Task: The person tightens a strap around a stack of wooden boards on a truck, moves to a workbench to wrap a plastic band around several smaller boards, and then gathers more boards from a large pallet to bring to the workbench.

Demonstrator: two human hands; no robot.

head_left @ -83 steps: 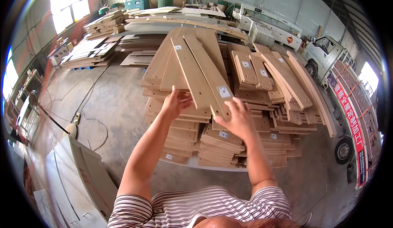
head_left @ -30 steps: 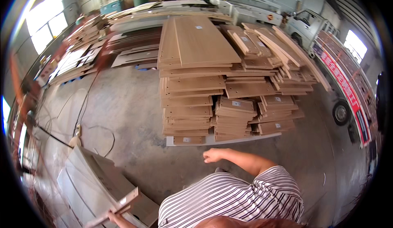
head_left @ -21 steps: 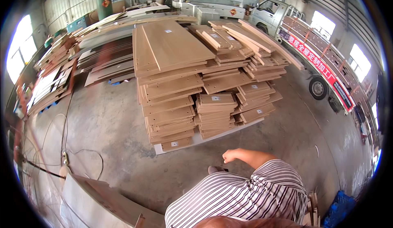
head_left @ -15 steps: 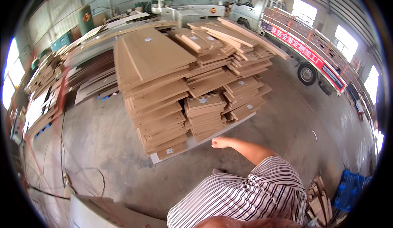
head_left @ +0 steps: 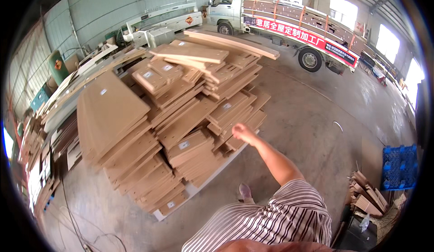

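Observation:
My right hand (head_left: pixel 243 133) hangs in front of the stacked boards, its fingers curled in and nothing seen in them. It overlaps the right front part of the stack in the picture; I cannot tell that it touches. The stack is made of brown wood panels (head_left: pixel 108 109) of several sizes, some with small white labels. Shorter boards (head_left: pixel 192 148) are piled at its front, and long pale strips (head_left: pixel 233 42) lie across the top. Under it shows the edge of a pale base sheet (head_left: pixel 217 170). My left hand is out of view.
A truck (head_left: pixel 228 10) loaded with strapped boards stands at the back right, beside concrete floor (head_left: pixel 312 125). At the right are a blue pallet (head_left: pixel 399 167) and wood offcuts (head_left: pixel 367 193). More boards (head_left: pixel 45 136) lie at the left; cables (head_left: pixel 72 218) trail at the lower left.
The view has turned right, so the stack sits further left and the truck nearer the middle. A shoe and more of the blue pallet now show. My right hand stays curled, now higher in view.

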